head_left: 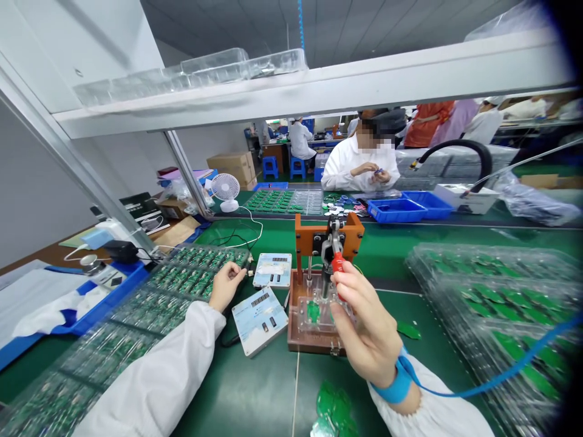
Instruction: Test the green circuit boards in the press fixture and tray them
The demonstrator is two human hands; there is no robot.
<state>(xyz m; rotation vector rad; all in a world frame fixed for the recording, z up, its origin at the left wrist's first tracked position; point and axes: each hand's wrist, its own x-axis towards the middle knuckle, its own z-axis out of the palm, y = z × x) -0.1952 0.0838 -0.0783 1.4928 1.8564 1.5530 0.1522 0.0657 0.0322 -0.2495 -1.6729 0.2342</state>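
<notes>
My right hand (367, 321), with a blue wrist strap, has its fingers round the red handle (337, 262) of a toggle clamp. The clamp is mounted on an orange and brown test fixture (294, 340). A small green circuit board (313, 312) sits in the fixture's clear plate, left of my right hand. My left hand (225, 285) is over the right edge of a clear tray of circuit boards (182, 276), thumb and fingertips together. Whatever they pinch, if anything, is too small to make out. Two white meter boxes (272, 271) lie between the left hand and the fixture.
Loose green boards (336, 408) lie at the front, with another green board (410, 330) right of the fixture. Stacked clear trays (455, 321) fill the right side. A blue bin (109, 303) is at left. Beyond stand a fan (226, 188), blue trays (395, 210) and a seated co-worker (359, 161).
</notes>
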